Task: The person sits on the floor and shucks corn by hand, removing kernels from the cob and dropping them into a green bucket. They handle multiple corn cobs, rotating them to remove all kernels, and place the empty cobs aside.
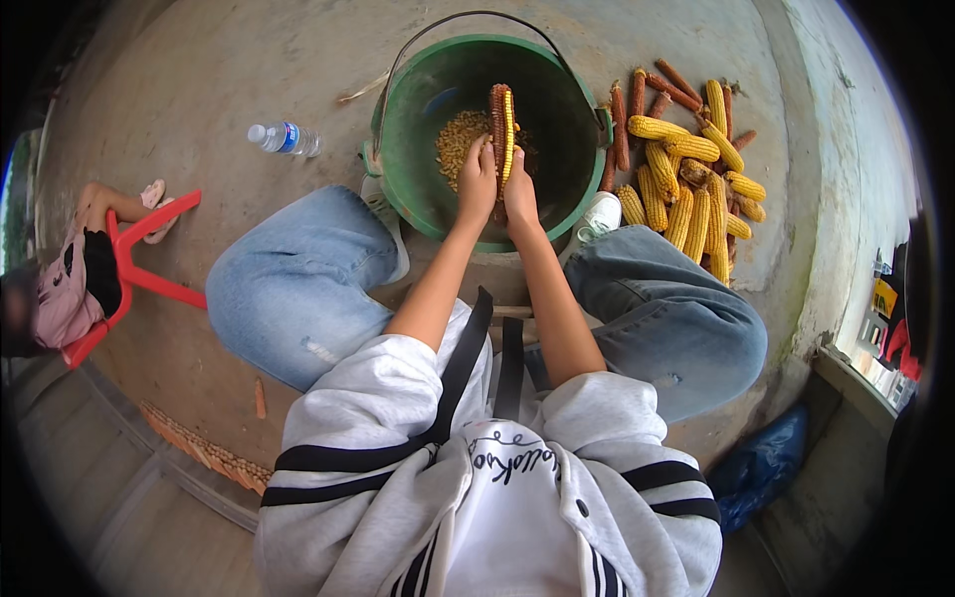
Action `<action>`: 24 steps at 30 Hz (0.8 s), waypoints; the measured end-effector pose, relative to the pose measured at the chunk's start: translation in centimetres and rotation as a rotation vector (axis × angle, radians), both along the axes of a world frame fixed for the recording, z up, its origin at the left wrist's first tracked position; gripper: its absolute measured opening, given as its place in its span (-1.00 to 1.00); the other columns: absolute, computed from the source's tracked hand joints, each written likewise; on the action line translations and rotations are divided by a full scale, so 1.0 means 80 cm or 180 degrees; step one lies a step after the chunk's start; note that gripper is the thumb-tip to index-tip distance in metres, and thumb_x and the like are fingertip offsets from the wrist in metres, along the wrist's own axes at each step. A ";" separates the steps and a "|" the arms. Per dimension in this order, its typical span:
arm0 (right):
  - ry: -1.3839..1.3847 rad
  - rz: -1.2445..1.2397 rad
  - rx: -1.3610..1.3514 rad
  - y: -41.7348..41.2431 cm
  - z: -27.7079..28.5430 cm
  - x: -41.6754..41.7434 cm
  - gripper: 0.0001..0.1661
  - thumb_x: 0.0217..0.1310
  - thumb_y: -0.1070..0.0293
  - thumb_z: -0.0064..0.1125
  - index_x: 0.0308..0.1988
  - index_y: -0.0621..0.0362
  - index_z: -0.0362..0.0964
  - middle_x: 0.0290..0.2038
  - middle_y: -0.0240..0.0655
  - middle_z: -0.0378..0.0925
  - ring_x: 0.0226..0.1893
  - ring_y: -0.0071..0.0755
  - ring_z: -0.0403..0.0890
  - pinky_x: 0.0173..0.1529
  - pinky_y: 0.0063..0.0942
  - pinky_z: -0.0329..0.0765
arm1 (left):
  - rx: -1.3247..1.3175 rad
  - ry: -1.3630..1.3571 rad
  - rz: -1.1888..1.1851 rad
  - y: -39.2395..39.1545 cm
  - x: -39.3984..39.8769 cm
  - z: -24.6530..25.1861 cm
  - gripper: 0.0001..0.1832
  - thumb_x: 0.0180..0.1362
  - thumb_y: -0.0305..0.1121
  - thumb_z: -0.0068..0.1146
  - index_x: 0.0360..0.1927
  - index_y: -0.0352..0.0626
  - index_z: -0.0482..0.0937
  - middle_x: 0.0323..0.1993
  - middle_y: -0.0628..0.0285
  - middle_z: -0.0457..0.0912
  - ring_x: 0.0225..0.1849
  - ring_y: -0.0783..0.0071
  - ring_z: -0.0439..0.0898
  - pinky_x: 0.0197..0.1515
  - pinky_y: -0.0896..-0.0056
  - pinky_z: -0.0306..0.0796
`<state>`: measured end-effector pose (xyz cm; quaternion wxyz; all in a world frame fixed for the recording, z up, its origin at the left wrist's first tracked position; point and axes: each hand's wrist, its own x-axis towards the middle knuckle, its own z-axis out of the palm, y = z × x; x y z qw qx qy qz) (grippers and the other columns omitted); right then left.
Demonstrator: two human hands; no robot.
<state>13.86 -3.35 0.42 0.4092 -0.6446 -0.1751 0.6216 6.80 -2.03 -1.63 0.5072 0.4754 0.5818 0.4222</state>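
Both my hands grip a partly shelled corn cob (501, 123) over a green plastic bucket (406, 190). My left hand (477, 179) wraps the cob's left side, where bare reddish core shows. On the other side, my right hand (520, 190) holds it along a remaining strip of yellow kernels. The cob stands lengthwise between the hands, its lower end partly hidden by them. Loose corn kernels (456, 145) lie on the bucket's bottom, mostly to the left of the cob. The bucket's wire handle (477, 13) rests toward its far rim.
Right of the bucket lie a pile of yellow corn cobs (697, 216) and several stripped cobs (638, 93). A water bottle (287, 139) lies on the concrete floor to the left. Farther left, a person (74, 287) sits on a red plastic chair (123, 254). A blue plastic bag (761, 470) sits at lower right.
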 end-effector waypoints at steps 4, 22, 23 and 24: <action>0.0196 -0.0326 0.0341 0.003 0.001 0.005 -0.34 0.35 -0.05 -0.51 0.00 0.25 0.33 -0.16 -0.23 0.48 -0.20 -0.43 0.48 -0.07 -0.49 0.37 | -0.0354 -0.0377 0.0227 -0.002 0.006 0.003 -0.54 0.28 -0.11 -0.26 0.10 -0.23 0.28 0.00 0.04 0.43 0.04 0.29 0.42 0.06 0.39 0.25; -0.0949 -0.0137 0.1059 0.005 -0.018 0.007 -0.51 0.36 0.05 -0.41 -0.17 0.25 0.31 -0.30 -0.20 0.42 -0.25 -0.30 0.41 -0.13 -0.41 0.35 | 0.0195 -0.0137 -0.0146 -0.008 0.011 0.016 -0.54 0.25 -0.03 -0.20 -0.17 -0.26 0.52 -0.43 0.05 0.60 -0.38 0.30 0.58 -0.28 0.39 0.38; -0.0887 -0.0158 0.1053 0.005 -0.016 0.007 -0.52 0.38 0.08 -0.40 -0.18 0.26 0.31 -0.34 -0.32 0.40 -0.31 -0.50 0.38 -0.14 -0.52 0.34 | 0.0252 -0.0143 -0.0128 -0.008 0.011 0.017 -0.54 0.25 -0.03 -0.20 -0.19 -0.27 0.52 -0.45 0.06 0.60 -0.40 0.32 0.58 -0.29 0.40 0.38; -0.0796 -0.0199 0.1058 0.005 -0.014 0.007 -0.52 0.38 0.08 -0.40 -0.19 0.26 0.31 -0.34 -0.32 0.39 -0.31 -0.50 0.37 -0.14 -0.53 0.34 | 0.0242 -0.0114 -0.0186 -0.007 0.009 0.017 -0.54 0.25 -0.03 -0.19 -0.18 -0.27 0.52 -0.45 0.07 0.60 -0.40 0.34 0.57 -0.29 0.40 0.38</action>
